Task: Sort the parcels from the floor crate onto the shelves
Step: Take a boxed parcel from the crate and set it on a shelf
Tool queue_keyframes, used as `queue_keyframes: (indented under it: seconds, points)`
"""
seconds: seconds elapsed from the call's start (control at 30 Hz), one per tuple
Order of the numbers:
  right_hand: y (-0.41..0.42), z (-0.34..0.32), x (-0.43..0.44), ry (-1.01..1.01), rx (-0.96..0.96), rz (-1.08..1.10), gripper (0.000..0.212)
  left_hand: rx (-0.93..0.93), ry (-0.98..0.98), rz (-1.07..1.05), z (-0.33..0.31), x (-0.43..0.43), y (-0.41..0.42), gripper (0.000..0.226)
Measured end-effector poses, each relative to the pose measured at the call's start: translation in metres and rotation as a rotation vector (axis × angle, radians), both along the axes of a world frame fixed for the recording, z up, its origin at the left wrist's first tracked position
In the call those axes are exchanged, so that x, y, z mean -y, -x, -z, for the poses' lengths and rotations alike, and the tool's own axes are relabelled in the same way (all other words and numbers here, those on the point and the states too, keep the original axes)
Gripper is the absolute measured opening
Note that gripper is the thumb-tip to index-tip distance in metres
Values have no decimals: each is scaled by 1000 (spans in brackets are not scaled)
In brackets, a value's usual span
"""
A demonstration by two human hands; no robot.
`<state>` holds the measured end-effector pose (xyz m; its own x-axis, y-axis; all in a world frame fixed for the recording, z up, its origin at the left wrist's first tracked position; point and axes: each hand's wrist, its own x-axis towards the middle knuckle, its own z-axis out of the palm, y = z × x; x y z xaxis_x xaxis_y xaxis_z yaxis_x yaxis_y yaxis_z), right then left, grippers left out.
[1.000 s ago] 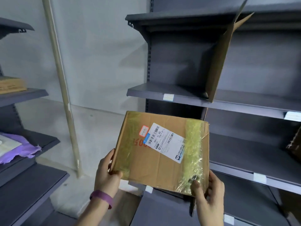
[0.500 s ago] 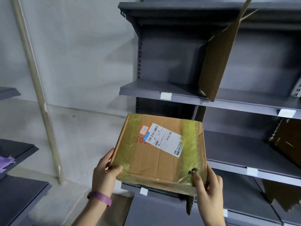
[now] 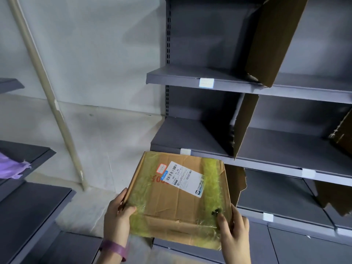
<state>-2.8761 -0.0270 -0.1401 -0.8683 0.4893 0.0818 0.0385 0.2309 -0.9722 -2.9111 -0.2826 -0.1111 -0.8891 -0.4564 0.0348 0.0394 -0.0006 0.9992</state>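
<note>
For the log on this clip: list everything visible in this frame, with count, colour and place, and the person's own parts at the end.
parcel: one, brown cardboard with yellowish tape bands, held at centre bottom
shipping label: one, white with barcodes, on the parcel's top face
red sticker: one, beside the label
shelving unit: one, dark grey, right, several tiers
shelf tags: at least four, white, on the shelf edges
cardboard dividers: at least three, brown, standing on the right shelves
second shelving unit: one, dark grey, left edge
purple bag: one, on a left shelf
pipe: one, beige, along the wall
wristband: one, purple, left wrist
left hand: grips the parcel's left edge
right hand: grips its right corner
</note>
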Motion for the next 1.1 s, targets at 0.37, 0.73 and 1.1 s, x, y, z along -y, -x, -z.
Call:
queue_keyframes:
  seconds: [0.37,0.73,1.1]
  points:
    - [-37,0,-20,-36,47,-15,36,3,15,-1,21,-27,-25,55]
    - [-82,-28,-143,40,-58,177,24,-104,46,101,-20,-159,-50,55]
    - [-103,-33,-308,116,-104,201,34,-133,106,55,-29,-322,-83,43]
